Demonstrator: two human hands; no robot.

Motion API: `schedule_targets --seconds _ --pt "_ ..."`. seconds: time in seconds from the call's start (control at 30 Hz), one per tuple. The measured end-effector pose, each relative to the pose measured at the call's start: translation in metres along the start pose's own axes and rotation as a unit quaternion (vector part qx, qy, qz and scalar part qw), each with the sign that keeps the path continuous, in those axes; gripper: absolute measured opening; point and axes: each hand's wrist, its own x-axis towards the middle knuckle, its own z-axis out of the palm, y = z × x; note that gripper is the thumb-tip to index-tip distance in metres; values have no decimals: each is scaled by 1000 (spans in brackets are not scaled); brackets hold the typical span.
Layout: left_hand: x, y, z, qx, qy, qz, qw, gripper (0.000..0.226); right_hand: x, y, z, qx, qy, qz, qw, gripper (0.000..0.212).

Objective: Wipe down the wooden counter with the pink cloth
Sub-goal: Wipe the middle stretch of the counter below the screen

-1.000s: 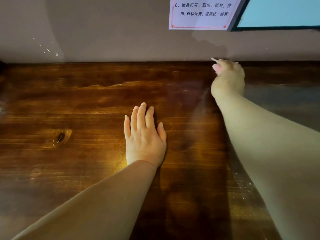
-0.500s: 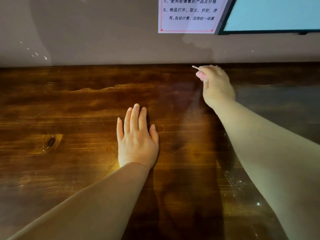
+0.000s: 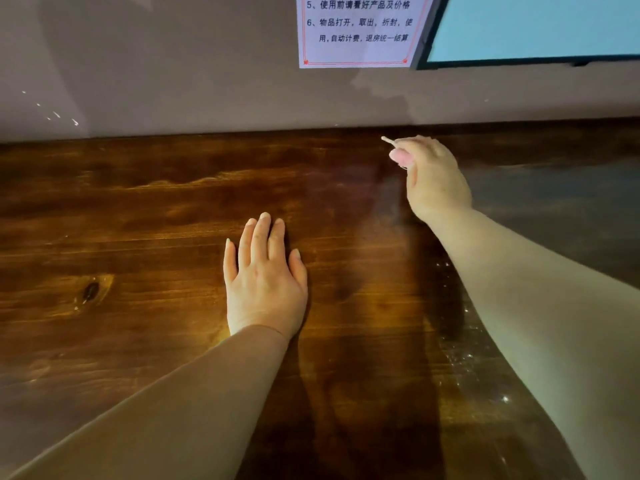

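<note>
The wooden counter (image 3: 138, 209) is dark, glossy brown and fills the lower view up to the wall. My left hand (image 3: 265, 282) lies flat on it near the middle, fingers straight and together, holding nothing. My right hand (image 3: 434, 178) is at the back of the counter close to the wall, its fingers curled round the pink cloth (image 3: 400, 156). Only a small pink bit and a thin pale corner of the cloth stick out at the hand's left; the rest is hidden under the hand.
A grey-brown wall (image 3: 173, 81) rises behind the counter. On it hang a white printed notice (image 3: 356, 29) and a dark-framed pale blue panel (image 3: 536, 26). A dark knot (image 3: 90, 292) marks the wood at left. Pale specks (image 3: 464, 355) lie by my right forearm.
My right hand, still gripping the cloth, has drawn a little back from the wall toward me. My left hand stays flat in the same spot.
</note>
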Motion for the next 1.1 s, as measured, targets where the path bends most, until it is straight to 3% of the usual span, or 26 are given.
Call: schedule_targets --seconds 0.17,0.37,0.43,0.5,0.6,0.77,0.9,1.0,1.1 --pt "0 -1 1 6 -3 2 1000 57 9 -1 5 30 70 122 990 34" --pt "0 1 -1 -4 3 -3 1000 56 -36 -39 26 26 20 -23 999 31" --pt "0 1 0 -5 5 1 1000 57 -25 -18 13 18 16 1 1000 30" --pt "1 1 0 -2 6 0 1000 58 -17 -2 8 -6 61 51 997 32" --pt "0 1 -1 -1 -2 6 1000 56 -32 -25 21 36 101 111 988 33" --pt "0 -1 -2 -6 -2 -1 1000 55 -70 -46 29 16 28 -37 999 34" --pt "1 0 -1 -4 0 3 1000 54 -49 1 3 -5 65 50 997 35" --pt "0 -1 -1 -4 -7 -1 1000 54 -57 -20 16 16 105 118 987 37" --pt "0 -1 -3 -9 -7 -2 1000 54 -88 -55 33 7 77 29 997 33"
